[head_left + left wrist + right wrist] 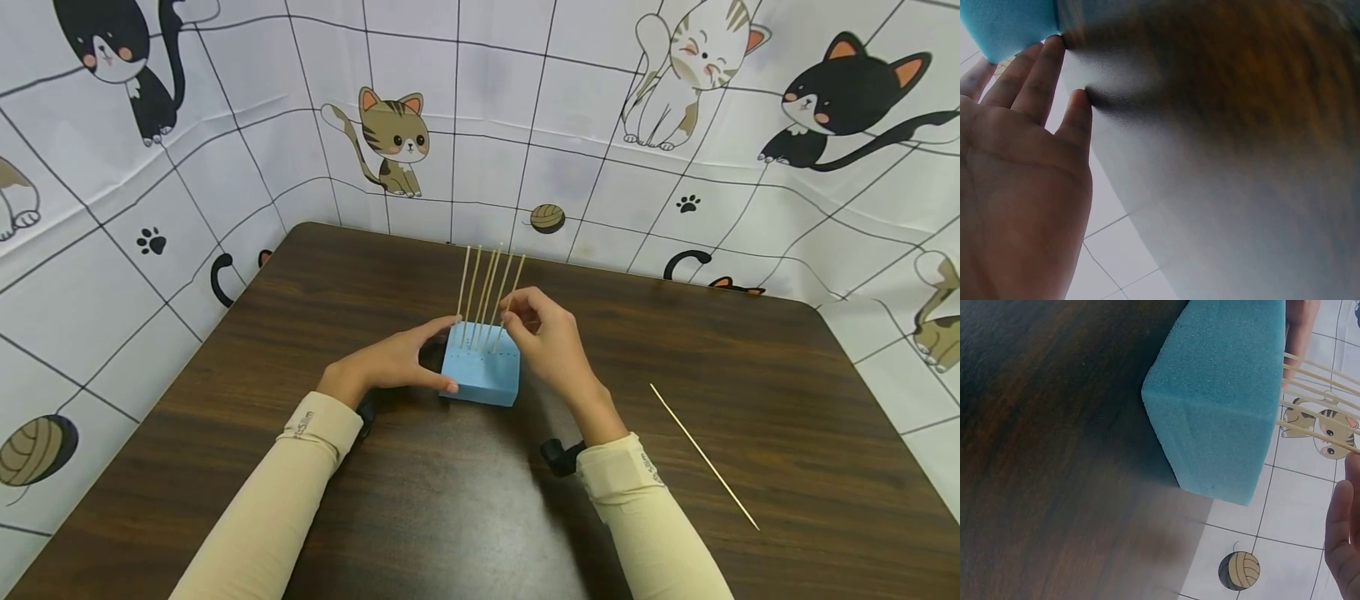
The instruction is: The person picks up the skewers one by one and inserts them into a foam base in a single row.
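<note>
A light blue foam block (pixel 480 390) with rows of small holes in its top rests on the table. Several thin wooden skewers (pixel 474 287) stand upright in a row near its back edge. My left hand (pixel 386 358) holds the block at its left side, thumb by the front corner and forefinger by the back one; the left wrist view shows its other fingers extended along the foam block (pixel 1013 25). With thumb and forefinger, my right hand (pixel 551 337) pinches the rightmost skewer (pixel 520 271), whose lower end meets the block's top. Fingertips partly hide that skewer.
One loose skewer (pixel 705 457) lies slantwise on the dark wooden table (pixel 420 517), right of my right forearm. Behind the table hangs a white cloth (pixel 495 158) with a grid and cartoon cats. A black wrist device (pixel 561 458) sits on the right wrist.
</note>
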`<state>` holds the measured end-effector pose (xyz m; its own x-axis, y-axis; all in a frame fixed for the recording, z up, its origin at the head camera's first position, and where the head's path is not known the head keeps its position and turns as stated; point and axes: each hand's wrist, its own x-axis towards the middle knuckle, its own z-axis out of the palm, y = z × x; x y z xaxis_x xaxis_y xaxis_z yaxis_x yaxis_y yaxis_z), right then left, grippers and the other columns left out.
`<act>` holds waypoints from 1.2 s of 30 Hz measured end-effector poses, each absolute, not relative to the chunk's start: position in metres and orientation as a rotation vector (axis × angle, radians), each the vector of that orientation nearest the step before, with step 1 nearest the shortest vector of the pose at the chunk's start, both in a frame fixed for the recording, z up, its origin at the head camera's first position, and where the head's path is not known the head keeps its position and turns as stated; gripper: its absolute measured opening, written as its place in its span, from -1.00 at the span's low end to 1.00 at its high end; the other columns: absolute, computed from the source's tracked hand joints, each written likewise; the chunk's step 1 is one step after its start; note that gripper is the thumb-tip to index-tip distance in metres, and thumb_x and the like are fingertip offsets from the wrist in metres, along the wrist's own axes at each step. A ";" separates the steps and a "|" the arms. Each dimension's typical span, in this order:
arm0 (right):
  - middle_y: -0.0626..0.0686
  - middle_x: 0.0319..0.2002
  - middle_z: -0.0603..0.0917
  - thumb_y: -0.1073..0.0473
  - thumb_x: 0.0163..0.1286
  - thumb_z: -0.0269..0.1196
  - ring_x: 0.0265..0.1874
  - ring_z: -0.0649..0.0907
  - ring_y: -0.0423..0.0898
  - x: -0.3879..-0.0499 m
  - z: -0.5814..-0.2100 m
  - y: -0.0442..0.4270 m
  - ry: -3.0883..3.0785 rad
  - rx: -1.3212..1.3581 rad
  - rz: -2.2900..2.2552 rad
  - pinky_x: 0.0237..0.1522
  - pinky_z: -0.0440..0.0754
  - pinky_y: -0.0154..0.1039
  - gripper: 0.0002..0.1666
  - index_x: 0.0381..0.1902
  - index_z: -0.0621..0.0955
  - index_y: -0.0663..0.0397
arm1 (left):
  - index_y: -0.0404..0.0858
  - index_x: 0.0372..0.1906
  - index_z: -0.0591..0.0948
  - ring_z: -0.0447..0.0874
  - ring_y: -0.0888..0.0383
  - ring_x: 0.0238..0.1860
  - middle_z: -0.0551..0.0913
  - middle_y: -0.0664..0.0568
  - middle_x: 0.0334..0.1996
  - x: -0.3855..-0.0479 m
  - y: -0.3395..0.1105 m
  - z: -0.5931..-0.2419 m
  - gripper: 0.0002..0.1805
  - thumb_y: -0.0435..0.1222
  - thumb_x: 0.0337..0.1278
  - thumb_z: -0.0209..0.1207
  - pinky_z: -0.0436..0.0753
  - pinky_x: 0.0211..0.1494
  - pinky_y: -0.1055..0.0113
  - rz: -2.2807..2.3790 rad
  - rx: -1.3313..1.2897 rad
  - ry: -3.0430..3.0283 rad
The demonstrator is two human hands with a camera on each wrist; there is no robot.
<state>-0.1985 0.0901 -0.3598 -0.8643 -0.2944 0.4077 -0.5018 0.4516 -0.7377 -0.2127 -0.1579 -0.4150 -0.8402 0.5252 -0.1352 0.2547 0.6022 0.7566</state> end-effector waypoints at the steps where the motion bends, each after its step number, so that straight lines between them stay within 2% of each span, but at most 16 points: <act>1: 0.09 -0.21 0.68 0.31 0.45 0.20 -0.26 0.66 -0.08 -0.198 -0.360 0.090 -2.482 0.693 1.373 -0.13 0.66 -0.15 -0.86 -0.08 0.60 0.24 | 0.06 0.60 0.00 0.15 0.01 0.51 0.19 -0.02 0.52 -0.213 -0.158 -0.415 0.20 0.15 -0.11 0.46 0.16 0.51 -0.08 1.096 0.629 2.487; 10: 0.08 -0.20 0.67 0.32 0.43 0.20 -0.21 0.66 -0.08 -0.195 -0.357 0.101 -2.530 0.619 1.407 -0.10 0.66 -0.15 -0.81 -0.03 0.58 0.17 | 0.08 0.59 0.01 0.15 0.01 0.50 0.19 -0.01 0.51 -0.211 -0.157 -0.415 0.21 0.15 -0.12 0.47 0.15 0.51 -0.08 1.113 0.623 2.473; 17: 0.10 -0.16 0.67 0.31 0.43 0.22 -0.15 0.66 -0.04 -0.193 -0.363 0.128 -2.601 0.510 1.388 -0.04 0.63 -0.11 -0.76 0.03 0.56 0.16 | 0.06 0.60 -0.01 0.09 -0.03 0.53 0.12 -0.01 0.54 -0.209 -0.158 -0.414 0.22 0.16 -0.12 0.46 0.17 0.49 -0.15 1.099 0.628 2.476; 21: 0.11 -0.14 0.67 0.28 0.44 0.21 -0.13 0.65 -0.04 -0.192 -0.367 0.148 -2.653 0.437 1.352 -0.05 0.62 -0.17 -0.75 0.05 0.56 0.15 | 0.08 0.60 -0.02 0.07 -0.05 0.54 0.08 0.01 0.56 -0.208 -0.159 -0.414 0.22 0.16 -0.11 0.45 0.17 0.48 -0.17 1.089 0.623 2.479; 27: 0.12 -0.09 0.66 0.18 0.48 0.19 -0.12 0.64 -0.03 -0.188 -0.370 0.186 -2.727 0.352 1.258 -0.14 0.57 -0.37 -0.74 0.06 0.57 0.15 | 0.06 0.60 -0.03 0.06 -0.06 0.54 0.07 0.00 0.56 -0.208 -0.158 -0.414 0.22 0.16 -0.10 0.45 0.18 0.47 -0.18 1.097 0.626 2.470; 36: 0.13 -0.10 0.67 0.03 0.51 0.15 -0.19 0.62 -0.05 -0.173 -0.369 0.243 -2.882 0.224 1.092 -0.23 0.57 -0.30 -0.64 0.09 0.56 0.15 | 0.08 0.60 -0.03 0.09 -0.07 0.53 0.11 -0.03 0.55 -0.209 -0.158 -0.411 0.21 0.14 -0.09 0.45 0.18 0.47 -0.18 1.101 0.623 2.466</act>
<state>-0.1729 0.2431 -0.3695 -0.9881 -0.1170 0.0996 -0.1536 0.7398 -0.6551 -0.2088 -0.1584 -0.4110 -0.8349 0.5299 -0.1492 0.2428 0.5977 0.7641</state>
